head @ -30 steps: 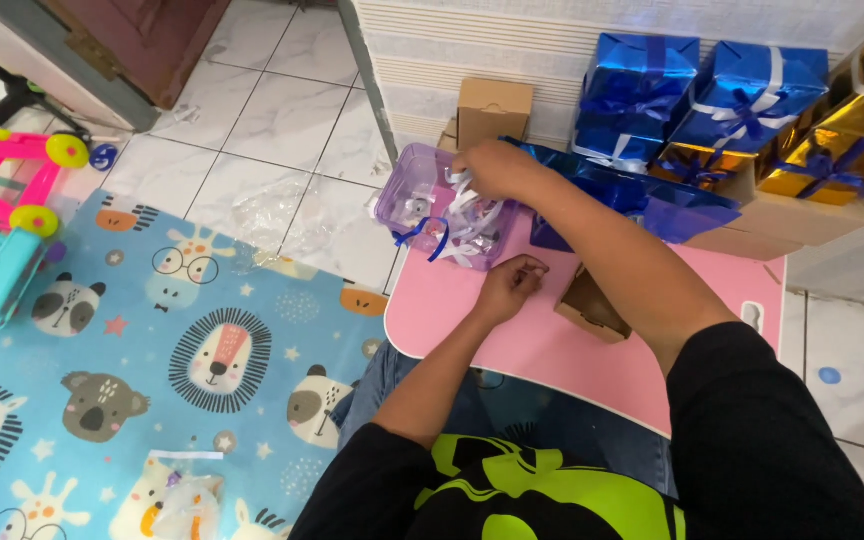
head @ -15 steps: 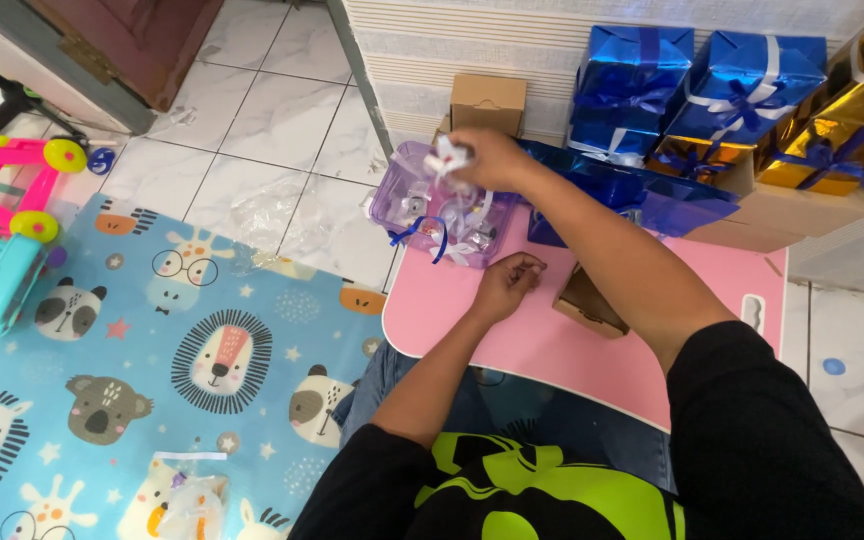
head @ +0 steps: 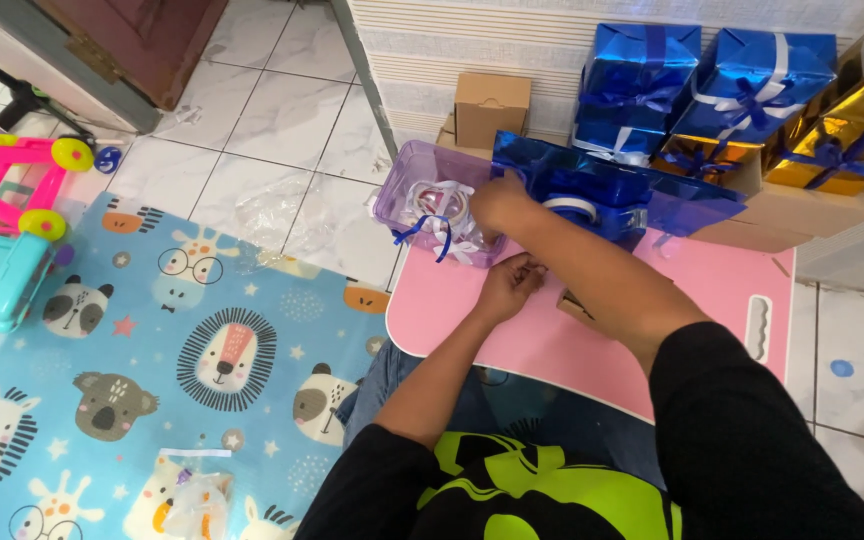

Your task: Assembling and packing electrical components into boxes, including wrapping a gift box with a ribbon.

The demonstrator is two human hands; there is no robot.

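While a translucent purple plastic box (head: 422, 205) of curled ribbons sits at the left edge of the smooth pink tabletop (head: 552, 340), its rim is touched by the right hand (head: 499, 200), fingers curled; the left hand (head: 512, 285) is loosely closed on the tabletop; glossy blue foil sheet (head: 642, 195) lies rightward.

The small table (head: 452, 310) is the landmark. On its far left corner sits a clear box (head: 400, 195) with ribbons (head: 437, 232) inside it — the right hand (head: 500, 203) is at that box's right edge. The left hand (head: 509, 287) rests on the tabletop just nearer than the box. Behind the table a cardboard carton (head: 491, 105) stands against the wall; to the right of that, behind the table's far edge, wrapped gift boxes (head: 752, 85) are stacked. Left of the table lies a play mat (head: 152, 350) — toy carts (head: 7, 210) at its far left.
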